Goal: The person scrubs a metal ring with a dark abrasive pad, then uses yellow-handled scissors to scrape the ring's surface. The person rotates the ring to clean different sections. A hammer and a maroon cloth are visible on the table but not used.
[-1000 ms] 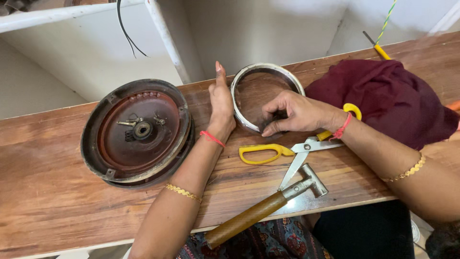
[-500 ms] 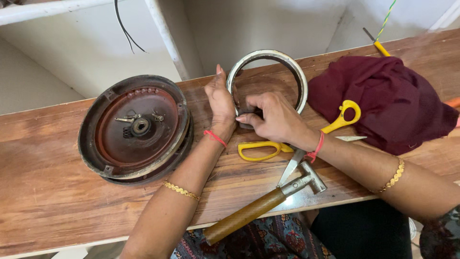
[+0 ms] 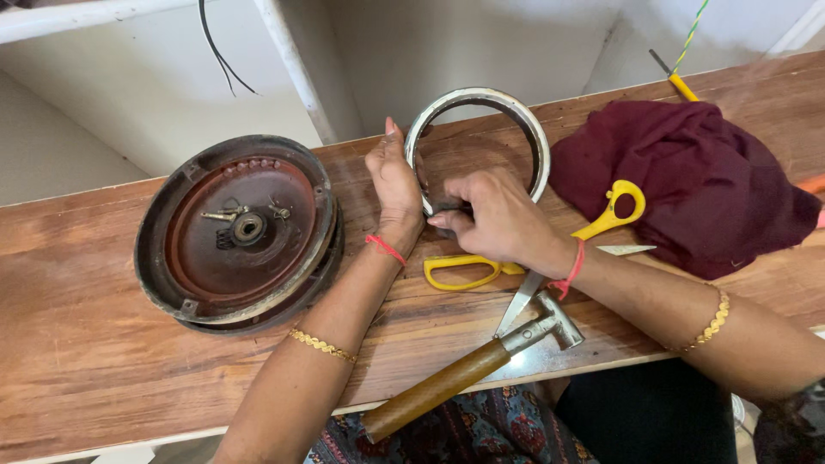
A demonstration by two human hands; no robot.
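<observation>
Looking down from a head-worn camera at two bare hands working on a wooden bench [image 3: 103,361]. Nearest the person, just below the right wrist, a hammer [image 3: 468,378] with a wooden handle lies with its handle jutting past the bench edge. Under the right hand [image 3: 498,219] lie yellow-handled scissors [image 3: 533,253], partly hidden by the wrist. Both hands meet at a thin metal ring [image 3: 481,99] lying flat on the bench. The left hand [image 3: 395,185] is flat and upright, fingers together, pressed against the ring's left outer edge. The right hand is curled at the ring's near edge, its fingertips pinched on the rim or on something small and dark there; which one cannot be told. The ring looks stiff, light and smooth, likely slippery on its band, so the edges seem the best place to hold it. Left of the left hand sits a round, rusty motor housing [image 3: 241,232], probably heavy. Right of the right hand lies a crumpled maroon cloth [image 3: 687,180]; beyond it, a yellow-handled tool [image 3: 679,82].
</observation>
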